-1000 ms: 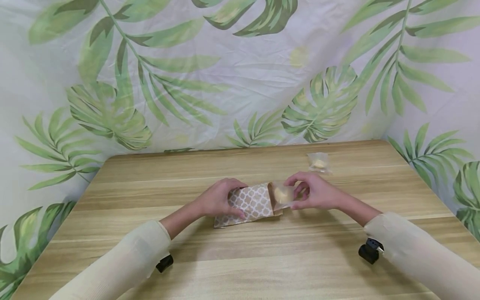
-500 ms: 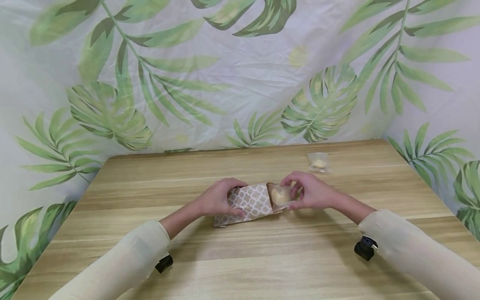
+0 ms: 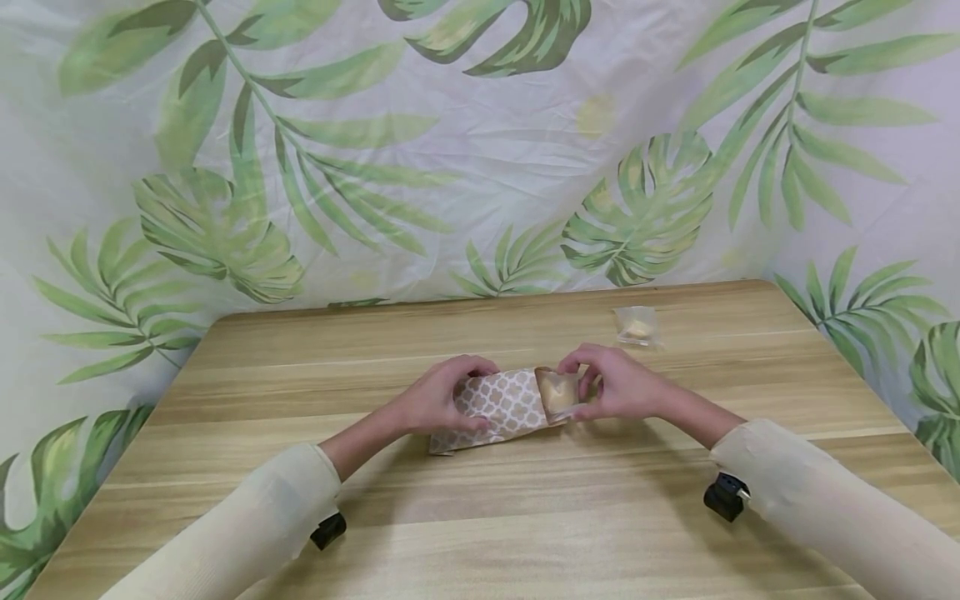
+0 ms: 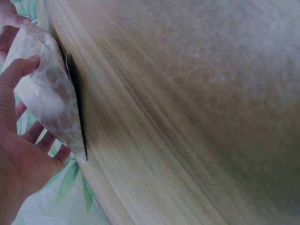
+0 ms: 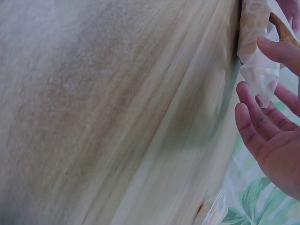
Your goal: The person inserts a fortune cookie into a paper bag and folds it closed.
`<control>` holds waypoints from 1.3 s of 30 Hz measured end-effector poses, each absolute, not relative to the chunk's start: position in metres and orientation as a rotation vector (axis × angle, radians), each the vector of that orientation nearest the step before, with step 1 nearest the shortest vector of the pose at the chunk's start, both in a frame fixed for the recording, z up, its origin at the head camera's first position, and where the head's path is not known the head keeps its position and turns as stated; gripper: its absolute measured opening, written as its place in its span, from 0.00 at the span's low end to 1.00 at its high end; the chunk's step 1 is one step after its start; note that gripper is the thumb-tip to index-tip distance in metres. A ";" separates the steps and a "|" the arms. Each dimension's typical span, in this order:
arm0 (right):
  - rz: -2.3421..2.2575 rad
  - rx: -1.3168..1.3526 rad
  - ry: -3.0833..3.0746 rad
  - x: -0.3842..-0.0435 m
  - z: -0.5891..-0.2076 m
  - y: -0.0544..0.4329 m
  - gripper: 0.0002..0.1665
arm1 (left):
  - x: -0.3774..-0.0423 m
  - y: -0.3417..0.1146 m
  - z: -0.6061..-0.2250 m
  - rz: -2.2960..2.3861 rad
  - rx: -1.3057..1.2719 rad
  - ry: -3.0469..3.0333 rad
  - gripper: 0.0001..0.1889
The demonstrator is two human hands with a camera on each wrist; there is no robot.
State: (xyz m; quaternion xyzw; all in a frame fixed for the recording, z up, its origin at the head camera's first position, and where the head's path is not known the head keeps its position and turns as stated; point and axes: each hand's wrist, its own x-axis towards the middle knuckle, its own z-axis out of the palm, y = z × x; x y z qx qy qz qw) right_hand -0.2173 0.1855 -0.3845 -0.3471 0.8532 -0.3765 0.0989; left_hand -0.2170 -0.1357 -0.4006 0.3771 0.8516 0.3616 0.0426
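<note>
My left hand [image 3: 441, 398] grips a tan paper bag [image 3: 504, 406] with a white lattice print, thumb on the near side and fingers on the far side. The bag lies on its side with its mouth toward the right. In that mouth sits a clear plastic packet [image 3: 558, 393] with a pale yellow, cookie-like piece inside, partly in the bag. My right hand [image 3: 618, 385] pinches the packet's outer end between thumb and fingers. The right wrist view shows the packet's pointed end [image 5: 265, 89] between the thumb and fingers. The left wrist view shows the bag [image 4: 56, 93] bulging.
A second clear packet [image 3: 637, 325] with a similar pale piece lies on the wooden table [image 3: 480, 533], beyond my right hand. Behind the table's far edge hangs a leaf-print cloth [image 3: 510, 167]. A small black device [image 3: 726, 497] hangs under the right sleeve, another [image 3: 328, 530] under the left.
My right hand has moved left with the packet, which sits further into the bag's mouth than before. The left hand keeps its hold on the bag, nearly unmoved.
</note>
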 end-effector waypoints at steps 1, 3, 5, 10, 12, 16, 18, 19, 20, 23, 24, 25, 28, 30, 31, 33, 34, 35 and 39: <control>-1.108 -1.033 2.529 -0.218 -0.385 0.185 0.33 | -0.217 -0.136 -0.401 1.115 1.153 2.601 0.37; -1.106 -1.037 2.532 -0.218 -0.384 0.184 0.33 | -0.216 -0.135 -0.401 1.125 1.151 2.599 0.37; -1.102 -1.045 2.537 -0.218 -0.384 0.184 0.34 | -0.216 -0.135 -0.401 1.132 1.141 2.594 0.37; -1.071 -1.072 2.574 -0.218 -0.383 0.180 0.35 | -0.215 -0.134 -0.400 1.127 1.138 2.592 0.37; -1.047 -1.085 2.594 -0.218 -0.382 0.177 0.35 | -0.215 -0.134 -0.400 1.126 1.142 2.591 0.37; -1.010 -1.095 2.620 -0.218 -0.381 0.172 0.35 | -0.216 -0.133 -0.400 1.127 1.143 2.587 0.37; -1.003 -1.083 2.630 -0.218 -0.381 0.170 0.35 | -0.217 -0.133 -0.402 1.121 1.153 2.591 0.37; -1.003 -1.069 2.635 -0.218 -0.381 0.169 0.35 | -0.217 -0.133 -0.402 1.117 1.156 2.594 0.36; -1.004 -1.056 2.640 -0.218 -0.380 0.168 0.35 | -0.217 -0.133 -0.402 1.117 1.161 2.594 0.37; -1.027 -1.007 2.630 -0.217 -0.379 0.167 0.37 | -0.217 -0.133 -0.403 1.120 1.165 2.592 0.36; -1.041 -0.996 2.621 -0.217 -0.379 0.167 0.38 | -0.217 -0.133 -0.402 1.123 1.164 2.590 0.36; -1.053 -0.991 2.611 -0.217 -0.379 0.168 0.39 | -0.217 -0.133 -0.402 1.127 1.162 2.588 0.37; -1.087 -1.004 2.594 -0.217 -0.381 0.172 0.41 | -0.216 -0.133 -0.401 1.129 1.171 2.592 0.36; -1.096 -1.016 2.594 -0.217 -0.382 0.175 0.43 | -0.216 -0.133 -0.400 1.133 1.177 2.592 0.36; -1.097 -1.013 2.598 -0.216 -0.382 0.177 0.43 | -0.216 -0.134 -0.401 1.133 1.180 2.593 0.36; -1.096 -1.002 2.604 -0.216 -0.383 0.180 0.43 | -0.216 -0.134 -0.401 1.132 1.182 2.595 0.36; -1.090 -0.987 2.611 -0.215 -0.383 0.181 0.44 | -0.216 -0.134 -0.401 1.133 1.179 2.592 0.36; -1.085 -0.977 2.615 -0.215 -0.382 0.182 0.43 | -0.217 -0.134 -0.402 1.133 1.177 2.592 0.36; -1.068 -0.942 2.610 -0.214 -0.381 0.187 0.42 | -0.216 -0.134 -0.401 1.123 1.166 2.597 0.36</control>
